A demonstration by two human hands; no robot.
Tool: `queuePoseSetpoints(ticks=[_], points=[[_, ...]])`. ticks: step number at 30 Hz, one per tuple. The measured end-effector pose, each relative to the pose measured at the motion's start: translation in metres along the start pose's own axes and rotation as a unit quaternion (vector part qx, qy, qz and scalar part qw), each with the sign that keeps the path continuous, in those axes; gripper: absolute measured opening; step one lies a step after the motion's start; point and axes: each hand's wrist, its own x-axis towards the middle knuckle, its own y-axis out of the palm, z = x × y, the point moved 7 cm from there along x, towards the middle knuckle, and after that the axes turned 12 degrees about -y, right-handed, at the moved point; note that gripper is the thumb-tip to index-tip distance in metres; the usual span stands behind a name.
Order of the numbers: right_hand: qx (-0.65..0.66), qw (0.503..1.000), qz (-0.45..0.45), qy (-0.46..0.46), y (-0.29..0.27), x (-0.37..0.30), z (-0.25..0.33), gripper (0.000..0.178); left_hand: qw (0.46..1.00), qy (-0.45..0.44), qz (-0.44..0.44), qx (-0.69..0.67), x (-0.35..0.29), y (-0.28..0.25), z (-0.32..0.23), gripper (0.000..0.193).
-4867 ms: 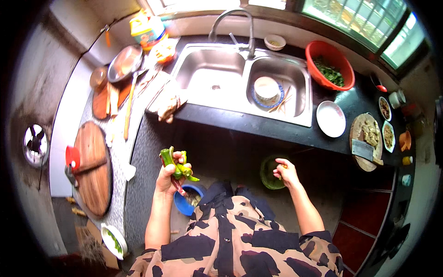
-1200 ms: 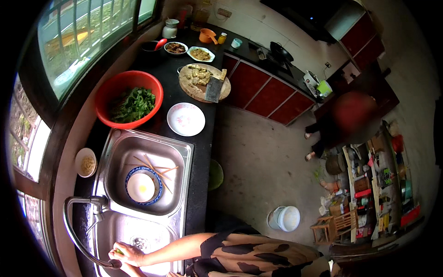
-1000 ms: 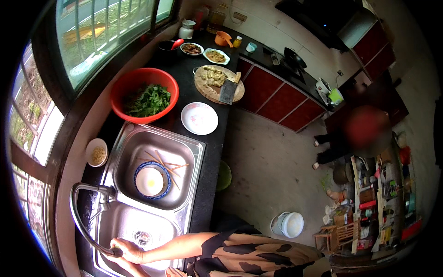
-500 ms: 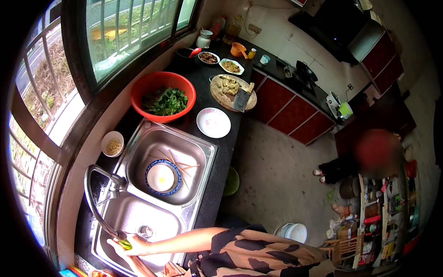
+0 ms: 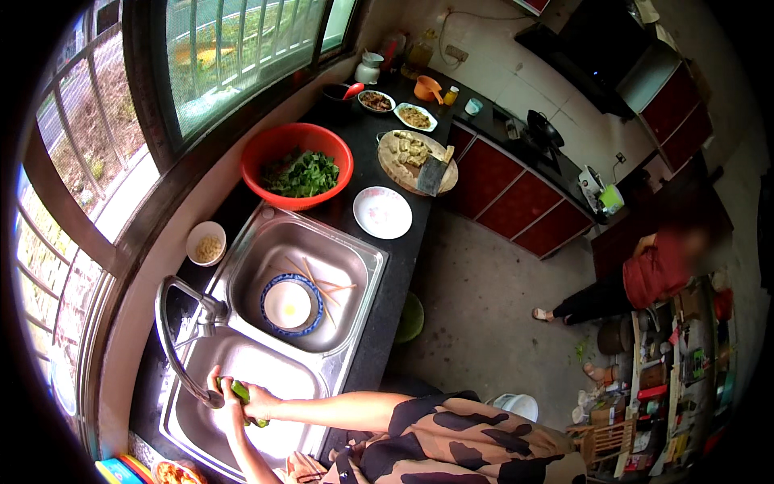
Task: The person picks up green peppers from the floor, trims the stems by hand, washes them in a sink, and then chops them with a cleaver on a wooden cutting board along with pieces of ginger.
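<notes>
Two bare hands of ours meet over the nearer basin [image 5: 282, 363] of the sink, holding green peppers [image 5: 240, 391] between them. Two green patches show, one above the right hand's fingers and one below them; how many peppers that makes we cannot tell. Our left hand [image 5: 230, 410] is partly open, fingers loosely bent and one raised, with the peppers against its palm side. Our right hand [image 5: 260, 402] is more closed, curled round them from the other side. One faucet [image 5: 213, 310] arches over, its spout end just beside the left hand; whether they touch is unclear.

Beyond our hands, in the second basin [image 5: 249, 270], we count one white bowl [image 5: 289, 303] inside one blue-rimmed dish [image 5: 319, 310], with several chopsticks [image 5: 343, 287] lying crossed, too overlapped to number surely. Farther from our hands we have one small bowl [image 5: 206, 244] of pale pieces, one red tub [image 5: 255, 153] of green leaves [image 5: 305, 174] and one white plate [image 5: 383, 213]. Farther still sit one round board [image 5: 395, 174] bearing one cleaver [image 5: 431, 176] and two dishes of food [image 5: 415, 118]. Well apart from our right hand stands one other person [image 5: 655, 271] in a red top.
</notes>
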Motion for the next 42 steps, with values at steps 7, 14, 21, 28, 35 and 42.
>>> queuePoseSetpoints(ticks=[7,14,21,28,35,42], points=[[0.039,0.967,0.14,0.209,-0.009,-0.006,0.027,0.034,0.995,-0.057,-0.066,0.048,0.003,-0.006,-0.017,0.038],[0.137,0.966,0.059,0.213,-0.006,0.011,0.002,0.034,0.988,-0.075,0.04,-0.129,-0.006,0.011,0.003,0.017],[0.258,0.911,0.139,0.291,-0.005,-0.006,0.061,0.04,0.989,-0.097,0.0,-0.111,-0.007,-0.005,-0.001,0.027],[0.195,0.936,0.185,0.227,0.006,0.002,0.055,0.06,0.962,-0.132,0.009,-0.238,0.008,-0.013,0.015,0.029],[0.179,0.951,0.163,0.195,0.028,0.004,0.056,0.057,0.961,-0.013,0.104,-0.257,-0.014,-0.022,-0.034,0.011],[0.189,0.949,0.193,0.165,0.023,0.002,0.05,0.054,0.978,-0.045,0.103,-0.177,0.034,-0.032,0.021,0.037]])
